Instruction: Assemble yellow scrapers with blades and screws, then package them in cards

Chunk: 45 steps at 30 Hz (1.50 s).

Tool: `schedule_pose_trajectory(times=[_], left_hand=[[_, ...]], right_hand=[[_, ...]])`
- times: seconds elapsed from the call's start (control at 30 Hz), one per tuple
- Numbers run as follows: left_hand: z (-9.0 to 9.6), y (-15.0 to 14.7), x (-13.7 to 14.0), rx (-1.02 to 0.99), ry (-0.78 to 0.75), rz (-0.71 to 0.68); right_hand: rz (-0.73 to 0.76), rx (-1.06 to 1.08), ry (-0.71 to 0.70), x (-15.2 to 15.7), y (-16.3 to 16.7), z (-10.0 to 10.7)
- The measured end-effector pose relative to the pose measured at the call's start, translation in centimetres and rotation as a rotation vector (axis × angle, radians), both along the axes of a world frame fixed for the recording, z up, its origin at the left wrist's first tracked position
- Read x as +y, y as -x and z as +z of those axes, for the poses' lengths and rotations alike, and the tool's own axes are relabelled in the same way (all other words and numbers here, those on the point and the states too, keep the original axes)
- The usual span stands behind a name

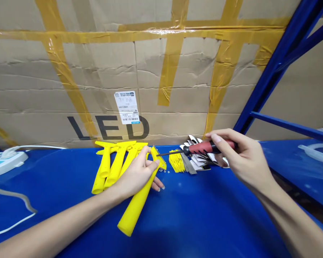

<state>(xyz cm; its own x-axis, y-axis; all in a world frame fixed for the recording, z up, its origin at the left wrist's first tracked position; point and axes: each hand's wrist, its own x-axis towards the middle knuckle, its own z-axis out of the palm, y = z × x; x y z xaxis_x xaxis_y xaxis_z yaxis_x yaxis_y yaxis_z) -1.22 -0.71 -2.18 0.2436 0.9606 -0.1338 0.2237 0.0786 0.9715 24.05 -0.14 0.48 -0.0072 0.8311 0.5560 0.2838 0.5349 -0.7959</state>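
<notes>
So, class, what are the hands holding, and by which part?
The right hand holds the screwdriver by its red handle; the left hand grips a yellow tool near its head.

two hands [243, 157], one screwdriver [200, 148]; at least five yellow handles [136, 208], one power strip [9, 164]

Hndls [117, 165] on tbl [183, 215], box [110, 75] behind

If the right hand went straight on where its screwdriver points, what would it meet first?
The screwdriver in the right hand would likely meet the far end of the yellow tool that the left hand holds. Depth is unclear here; the tip may be touching it.
</notes>
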Motion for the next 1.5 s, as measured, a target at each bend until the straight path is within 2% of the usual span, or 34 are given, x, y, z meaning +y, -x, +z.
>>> schedule_pose_trajectory(times=[0.07, 0.13, 0.2, 0.27, 0.33, 0.43, 0.5, 0.57, 0.6, 0.7, 0.8, 0.93, 1.03, 1.13, 1.2, 1.3, 1.37, 1.43, 1.5], left_hand=[[-0.34, 0.12, 0.23, 0.045, -0.018, -0.003], [-0.57, 0.23, 0.39, 0.045, -0.026, -0.004], [-0.68, 0.30, 0.47, 0.027, -0.025, -0.010], [-0.69, 0.30, 0.48, 0.043, -0.021, -0.007], [-0.64, 0.22, 0.42, 0.057, -0.015, -0.006], [-0.52, 0.12, 0.30, 0.069, -0.003, -0.012], [-0.40, 0.12, 0.24, 0.072, -0.003, -0.012], [-0.24, 0.19, 0.21, 0.064, -0.001, -0.008], [-0.14, 0.24, 0.20, 0.061, -0.001, -0.008], [0.03, 0.37, 0.15, 0.068, -0.001, -0.010], [-0.14, 0.43, 0.13, 0.065, 0.012, -0.019], [-0.65, 0.43, 0.19, 0.063, 0.017, -0.047], [-0.70, 0.38, 0.23, 0.071, 0.008, -0.056], [-0.45, 0.33, 0.25, 0.070, 0.024, -0.039], [-0.28, 0.37, 0.26, 0.064, 0.032, -0.029], [-0.18, 0.46, 0.30, 0.055, 0.025, -0.014], [-0.19, 0.46, 0.33, 0.049, 0.022, -0.012], [-0.22, 0.40, 0.33, 0.036, 0.022, -0.013], [-0.29, 0.34, 0.30, 0.029, 0.024, -0.012]], right_hand=[[-0.002, -0.024, -0.051, 0.01, -0.01, 0.01], [0.015, -0.040, -0.018, -0.01, 0.06, 0.00], [-0.038, -0.070, 0.024, -0.05, 0.19, -0.02], [-0.079, -0.084, -0.029, -0.09, 0.30, -0.04], [-0.044, -0.063, -0.071, -0.09, 0.31, -0.07], [-0.067, -0.076, 0.009, 0.05, 0.10, -0.13], [-0.090, -0.080, -0.008, 0.21, -0.09, -0.21], [-0.010, -0.022, -0.021, 0.37, -0.21, -0.29], [0.036, 0.010, 0.015, 0.44, -0.23, -0.33], [0.006, 0.018, 0.107, 0.52, -0.16, -0.40], [-0.026, -0.027, 0.012, 0.41, -0.04, -0.36], [0.006, -0.019, 0.020, 0.13, 0.04, -0.19], [0.053, 0.009, -0.030, 0.00, -0.01, -0.12], [-0.006, -0.020, 0.036, 0.02, -0.13, -0.13], [-0.031, -0.047, 0.023, 0.11, -0.23, -0.18], [0.062, -0.004, 0.042, 0.31, -0.33, -0.34], [0.036, 0.000, 0.085, 0.40, -0.31, -0.45], [-0.007, -0.021, 0.031, 0.43, -0.21, -0.53], [0.017, -0.008, -0.041, 0.40, -0.08, -0.55]])
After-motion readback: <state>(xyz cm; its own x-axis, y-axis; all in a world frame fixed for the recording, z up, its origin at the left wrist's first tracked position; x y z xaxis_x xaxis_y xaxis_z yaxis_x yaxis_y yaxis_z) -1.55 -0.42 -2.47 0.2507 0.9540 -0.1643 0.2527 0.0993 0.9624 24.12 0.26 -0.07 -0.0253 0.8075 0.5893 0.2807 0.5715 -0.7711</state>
